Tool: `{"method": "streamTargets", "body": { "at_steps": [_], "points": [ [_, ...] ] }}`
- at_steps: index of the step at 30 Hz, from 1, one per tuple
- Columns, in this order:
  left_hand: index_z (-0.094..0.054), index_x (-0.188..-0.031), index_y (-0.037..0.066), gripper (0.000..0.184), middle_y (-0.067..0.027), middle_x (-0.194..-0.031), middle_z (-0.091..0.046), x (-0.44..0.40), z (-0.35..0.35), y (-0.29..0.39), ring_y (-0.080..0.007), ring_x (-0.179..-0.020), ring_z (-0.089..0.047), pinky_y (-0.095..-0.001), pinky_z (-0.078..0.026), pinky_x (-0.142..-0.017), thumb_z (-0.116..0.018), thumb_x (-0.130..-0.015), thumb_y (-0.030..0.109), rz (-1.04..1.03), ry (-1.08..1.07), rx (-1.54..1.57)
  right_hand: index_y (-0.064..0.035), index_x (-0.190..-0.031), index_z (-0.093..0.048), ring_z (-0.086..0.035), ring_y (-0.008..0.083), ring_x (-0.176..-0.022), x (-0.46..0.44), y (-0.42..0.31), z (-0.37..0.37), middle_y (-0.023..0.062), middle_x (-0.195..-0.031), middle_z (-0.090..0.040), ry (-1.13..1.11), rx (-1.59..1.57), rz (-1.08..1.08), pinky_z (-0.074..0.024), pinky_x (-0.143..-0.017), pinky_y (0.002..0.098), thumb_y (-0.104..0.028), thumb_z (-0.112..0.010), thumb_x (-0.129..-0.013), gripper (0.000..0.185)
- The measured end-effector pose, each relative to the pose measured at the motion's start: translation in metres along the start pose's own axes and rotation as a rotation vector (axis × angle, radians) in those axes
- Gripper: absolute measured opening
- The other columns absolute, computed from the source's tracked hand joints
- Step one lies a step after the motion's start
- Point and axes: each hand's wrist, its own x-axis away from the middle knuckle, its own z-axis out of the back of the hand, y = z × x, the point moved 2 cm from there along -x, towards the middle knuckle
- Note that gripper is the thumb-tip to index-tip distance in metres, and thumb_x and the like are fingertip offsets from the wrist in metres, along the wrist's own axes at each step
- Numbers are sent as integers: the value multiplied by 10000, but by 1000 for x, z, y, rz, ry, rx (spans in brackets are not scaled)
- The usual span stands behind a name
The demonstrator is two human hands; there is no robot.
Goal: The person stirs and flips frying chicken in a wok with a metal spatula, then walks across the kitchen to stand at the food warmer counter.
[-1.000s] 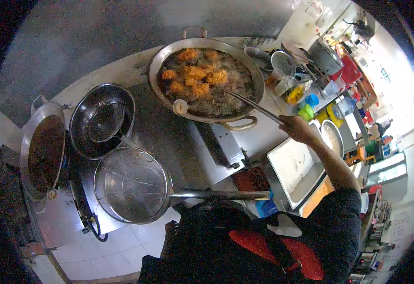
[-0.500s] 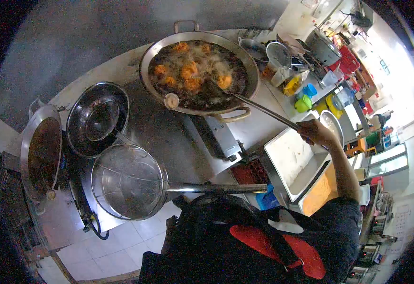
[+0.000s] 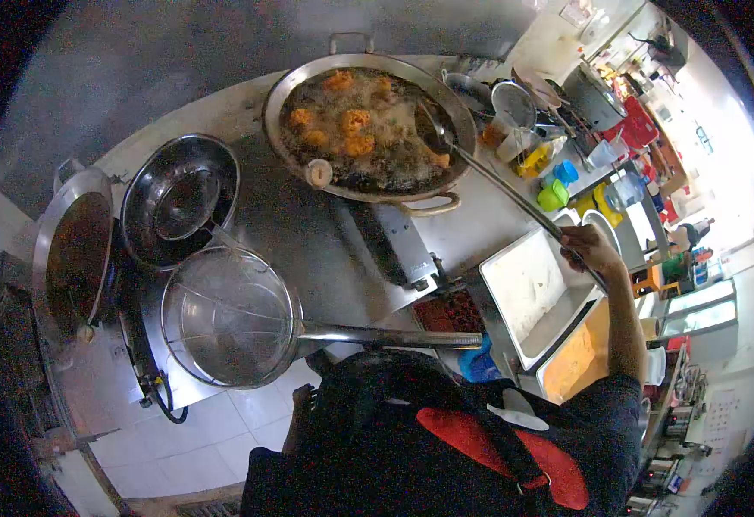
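"Where's the long-handled utensil [image 3: 515,196]?"

"Wrapped in the curled right hand [image 3: 589,248], its head in a wok [image 3: 273,121] of browned pieces [image 3: 357,129], ahead and left of the grip."

"And around?"

"A pale tray [image 3: 562,319] just left; farther left, the left hand [image 3: 305,398], its grip too dark to tell."

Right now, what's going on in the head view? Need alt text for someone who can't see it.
The person's right hand grips a long-handled utensil, its head in a wide wok of bubbling oil with browned food pieces. Nearer the person are a large wire strainer and, to the right, a rectangular tray.
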Motion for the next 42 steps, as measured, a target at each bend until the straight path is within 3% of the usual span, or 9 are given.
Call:
{"method": "streamTargets", "body": {
  "at_steps": [4, 5, 14, 28, 34, 35, 37, 39, 42],
  "points": [
    [-529, -870, 49, 248, -117, -745, -577, 15, -10, 14, -216, -576, -546, -302, -399, -408, -521, -753, 267, 19, 11, 21, 11, -1078, -438, -386, 64, -480, -17, -24, -38, 11, -629, -460, -61, -299, 116, -320, -395, 191, -171, -554, -777, 370],
    [-529, -869, 51, 247, -116, -745, -576, 17, -12, 15, -216, -576, -546, -302, -397, -406, -521, -752, 268, 22, 15, 22, 5, -1084, -436, -388, 64, -477, -21, -26, -54, 10, -628, -460, 93, -193, 65, -318, -390, 196, -174, -535, -794, 355],
    [-523, -897, 25, 275, -124, -781, -577, -6, 3, -9, -233, -638, -557, -327, -442, -494, -519, -761, 264, -75, -18, 48, -30, -725, -471, -378, 53, -390, -55, -65, -147, -13, -527, -421, -162, -9, 208, -299, -336, 193, -216, -457, -841, 220],
    [-523, -901, 28, 247, -129, -779, -574, 3, 12, -12, -243, -620, -555, -331, -453, -493, -483, -783, 241, -66, -7, 111, -18, -789, -487, -367, 61, -366, -8, -53, -95, -7, -512, -404, 139, -113, 17, -290, -314, 193, -200, -452, -835, 190],
    [-523, -907, 32, 235, -136, -796, -576, -3, 9, -1, -252, -629, -564, -331, -462, -495, -470, -789, 228, -155, -89, 107, -21, -846, -498, -381, 58, -400, -12, -40, -79, -19, -544, -413, 175, -5, 169, -312, -355, 200, -225, -485, -821, 207],
    [-523, -908, 33, 233, -137, -799, -576, 1, 6, 4, -253, -631, -566, -330, -463, -496, -468, -790, 226, -175, -100, 104, -10, -898, -524, -452, 110, -441, -30, -17, -59, 49, -573, -488, 141, -288, 38, -371, -400, 255, -204, -496, -800, 219],
    [-529, -903, 46, 250, -132, -814, -579, -2, 6, 6, -260, -644, -564, -353, -465, -521, -458, -792, 258, -133, -75, 142, -27, -978, -541, -540, 213, -530, -31, -49, -52, 145, -695, -561, 436, 702, 407, -428, -474, 316, -179, -514, -765, 264],
    [-536, -897, 61, 264, -122, -822, -582, -13, 9, 6, -261, -658, -562, -372, -462, -547, -452, -790, 287, -77, -120, 175, -82, -1035, -540, -567, 292, -620, -58, -44, -27, 194, -811, -563, 590, 879, 593, -454, -540, 348, -171, -528, -742, 307],
    [-546, -884, 83, 274, -100, -821, -587, -26, 18, 8, -253, -682, -560, -396, -449, -581, -454, -781, 320, -31, -185, 170, -127, -1049, -535, -559, 317, -675, -75, -67, -16, 182, -724, -551, 595, 877, 659, -432, -579, 372, -132, -535, -732, 317]
  ]
}}
